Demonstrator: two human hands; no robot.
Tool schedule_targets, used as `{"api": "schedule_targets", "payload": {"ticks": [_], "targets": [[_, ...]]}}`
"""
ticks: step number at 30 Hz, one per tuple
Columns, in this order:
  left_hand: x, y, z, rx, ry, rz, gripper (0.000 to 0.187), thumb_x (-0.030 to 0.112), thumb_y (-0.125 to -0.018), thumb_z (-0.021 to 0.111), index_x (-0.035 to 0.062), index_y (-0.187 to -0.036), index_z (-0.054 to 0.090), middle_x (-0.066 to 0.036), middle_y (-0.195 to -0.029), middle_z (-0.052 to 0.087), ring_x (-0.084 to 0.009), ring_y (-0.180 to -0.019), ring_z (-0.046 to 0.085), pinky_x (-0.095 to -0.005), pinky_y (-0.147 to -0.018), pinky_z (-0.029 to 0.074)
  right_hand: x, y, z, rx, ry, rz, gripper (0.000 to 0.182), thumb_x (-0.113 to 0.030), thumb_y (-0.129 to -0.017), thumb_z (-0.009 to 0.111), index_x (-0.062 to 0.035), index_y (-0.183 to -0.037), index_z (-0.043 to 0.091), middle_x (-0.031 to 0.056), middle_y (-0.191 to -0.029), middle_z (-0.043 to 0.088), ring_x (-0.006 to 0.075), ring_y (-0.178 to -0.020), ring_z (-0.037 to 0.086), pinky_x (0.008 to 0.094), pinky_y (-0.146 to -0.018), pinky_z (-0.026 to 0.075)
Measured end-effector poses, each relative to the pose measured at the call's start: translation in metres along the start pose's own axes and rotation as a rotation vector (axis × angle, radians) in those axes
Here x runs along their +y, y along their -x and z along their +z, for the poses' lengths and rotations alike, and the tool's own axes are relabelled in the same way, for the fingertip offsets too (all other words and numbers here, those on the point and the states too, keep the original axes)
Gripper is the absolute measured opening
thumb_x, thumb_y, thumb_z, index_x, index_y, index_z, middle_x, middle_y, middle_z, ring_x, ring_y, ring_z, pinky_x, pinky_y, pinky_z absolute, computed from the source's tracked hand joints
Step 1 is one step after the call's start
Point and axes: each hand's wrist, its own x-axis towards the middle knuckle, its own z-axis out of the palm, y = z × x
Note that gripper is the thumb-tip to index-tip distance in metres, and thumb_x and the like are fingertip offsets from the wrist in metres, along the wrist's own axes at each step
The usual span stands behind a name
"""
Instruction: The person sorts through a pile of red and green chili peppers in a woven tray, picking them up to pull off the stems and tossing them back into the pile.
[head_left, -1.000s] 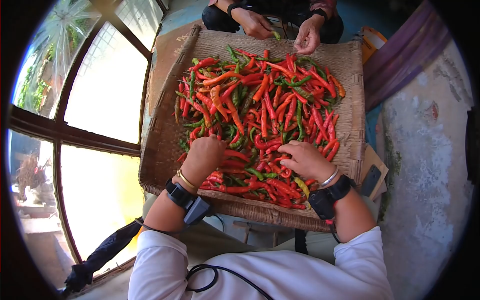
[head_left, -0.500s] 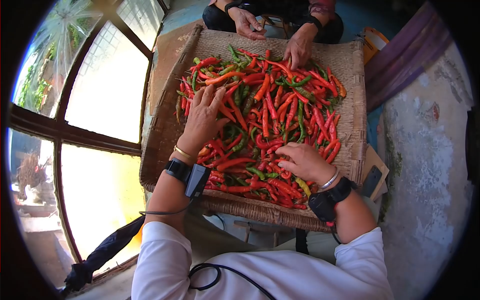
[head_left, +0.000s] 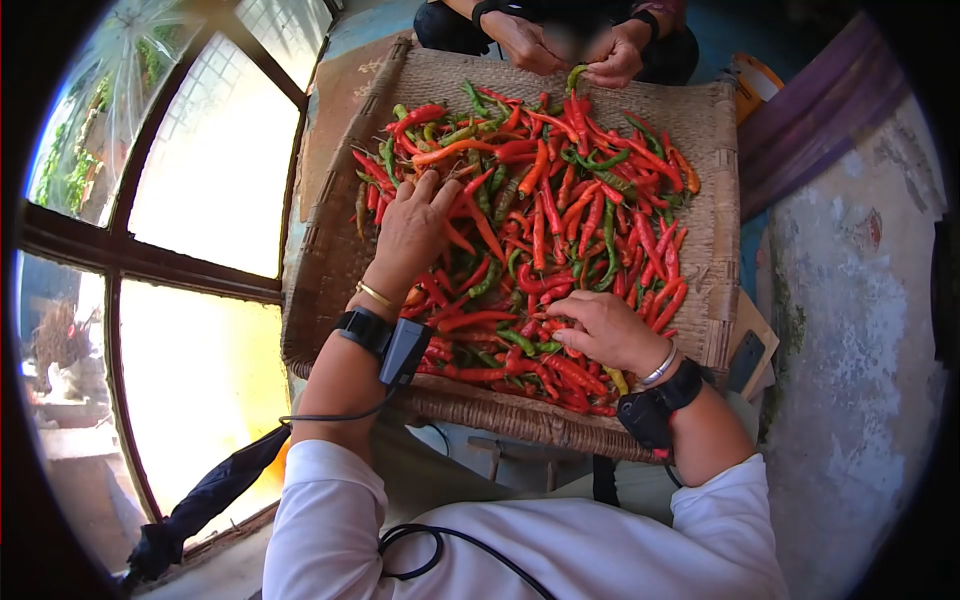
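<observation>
Fingers (head_left: 422,190) of the person's left hand (head_left: 412,232) are slightly parted and bent downward, their tips dipping among the chilies (head_left: 545,225) left of the frame's centre. The back of that hand faces the camera, so whether the tips pinch a chili cannot be told. Just above them, a long orange chili (head_left: 455,152) lies crosswise; a green chili (head_left: 388,163) rests just beside them, toward the upper left. More red chilies spread to the right of this hand.

Right of centre, lower in the frame, the right hand (head_left: 612,330) points leftward with its fingers curled over the heap. Its tips lie right against red chilies, and it cannot be told whether they grip one. Below this hand, near the wrist, sits a yellowish chili (head_left: 617,380), partly covered.

The heap, mostly red with green ones mixed in, fills the middle of a woven tray (head_left: 708,290), whose bare weave shows along the left and right sides. At the top of the frame, beyond the tray's far edge, are another person's two hands (head_left: 617,62); the one on the picture's right has its fingers drawn together at a curved green chili (head_left: 575,77), which hangs over that edge.
</observation>
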Motion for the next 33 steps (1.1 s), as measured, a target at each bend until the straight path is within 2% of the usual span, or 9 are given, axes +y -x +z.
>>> {"api": "schedule_targets", "payload": {"ticks": [4,12,17,19,20,22,25,27,33], "targets": [[-0.003,0.002,0.005,-0.014,0.007,-0.025,0.043,0.011,-0.065,0.060,0.0117,-0.107,0.052,-0.010,-0.098,0.051,-0.0271,-0.086,0.052,-0.0373,-0.068,0.047,0.001,0.000,0.001,0.010,-0.003,-0.006,0.029,-0.015,-0.075,0.059,-0.0017,-0.100,0.056,0.0147,-0.089,0.056,0.0300,-0.083,0.055,0.0358,-0.073,0.044],[0.013,0.023,-0.009,-0.250,0.065,0.029,0.016,0.016,-0.072,0.057,0.0068,-0.085,0.054,-0.009,-0.068,0.056,-0.0273,-0.066,0.058,-0.0376,-0.056,0.045,-0.002,0.000,-0.006,0.033,-0.022,0.048,0.026,-0.019,-0.075,0.059,-0.0023,-0.095,0.057,0.0157,-0.089,0.058,0.0315,-0.083,0.056,0.0384,-0.073,0.046],[0.043,0.031,-0.029,-0.351,0.292,0.033,0.017,0.017,-0.071,0.059,0.0049,-0.083,0.055,-0.012,-0.063,0.057,-0.0299,-0.063,0.058,-0.0396,-0.053,0.045,0.001,0.000,-0.003,0.063,-0.056,0.041,0.027,-0.018,-0.075,0.060,-0.0016,-0.096,0.056,0.0154,-0.086,0.059,0.0303,-0.080,0.058,0.0374,-0.071,0.046],[0.053,0.035,-0.029,-0.325,0.421,0.070,0.019,0.016,-0.070,0.060,0.0048,-0.084,0.055,-0.013,-0.063,0.057,-0.0306,-0.063,0.058,-0.0400,-0.053,0.045,0.000,-0.001,-0.001,0.103,-0.119,-0.010,0.027,-0.012,-0.076,0.060,-0.0003,-0.100,0.056,0.0126,-0.083,0.059,0.0199,-0.069,0.059,0.0313,-0.062,0.046],[0.061,0.036,-0.030,-0.309,0.487,0.078,0.021,0.015,-0.069,0.061,0.0052,-0.086,0.056,-0.013,-0.063,0.057,-0.0314,-0.062,0.058,-0.0401,-0.053,0.045,-0.002,-0.002,-0.001,0.103,-0.115,-0.006,0.027,-0.012,-0.076,0.060,-0.0003,-0.100,0.056,0.0126,-0.083,0.059,0.0199,-0.069,0.059,0.0313,-0.062,0.046],[0.071,0.039,-0.029,-0.256,0.538,0.088,0.028,0.014,-0.064,0.065,0.0059,-0.090,0.057,-0.012,-0.064,0.057,-0.0319,-0.060,0.057,-0.0397,-0.051,0.045,-0.009,-0.003,-0.001,0.045,-0.396,0.262,0.025,-0.016,-0.076,0.061,-0.0018,-0.097,0.056,0.0115,-0.077,0.060,0.0232,-0.067,0.060,0.0333,-0.062,0.046],[0.081,0.040,-0.033,-0.282,0.559,0.046,0.028,0.015,-0.065,0.066,0.0060,-0.090,0.057,-0.013,-0.063,0.057,-0.0312,-0.060,0.058,-0.0390,-0.051,0.045,-0.010,-0.002,0.003,0.188,-0.276,0.155,0.024,-0.016,-0.075,0.063,-0.0022,-0.093,0.056,0.0103,-0.076,0.060,0.0219,-0.065,0.060,0.0325,-0.060,0.046],[0.088,0.039,-0.034,-0.258,0.578,0.071,0.028,0.016,-0.065,0.066,0.0062,-0.089,0.057,-0.013,-0.062,0.056,-0.0305,-0.059,0.058,-0.0385,-0.050,0.044,-0.014,-0.001,-0.001,0.204,-0.177,0.072,0.019,-0.012,-0.076,0.062,-0.0011,-0.090,0.057,0.0091,-0.077,0.058,0.0153,-0.062,0.059,0.0284,-0.057,0.046],[0.092,0.043,-0.025,-0.308,0.688,0.063,0.038,0.013,-0.066,0.064,0.0053,-0.101,0.055,-0.017,-0.064,0.057,-0.0336,-0.059,0.057,-0.0402,-0.052,0.045,-0.013,0.000,0.011,0.145,-0.081,-0.051,0.029,-0.023,-0.072,0.064,-0.0021,-0.090,0.056,0.0129,-0.079,0.057,0.0286,-0.071,0.057,0.0365,-0.063,0.045]]}}
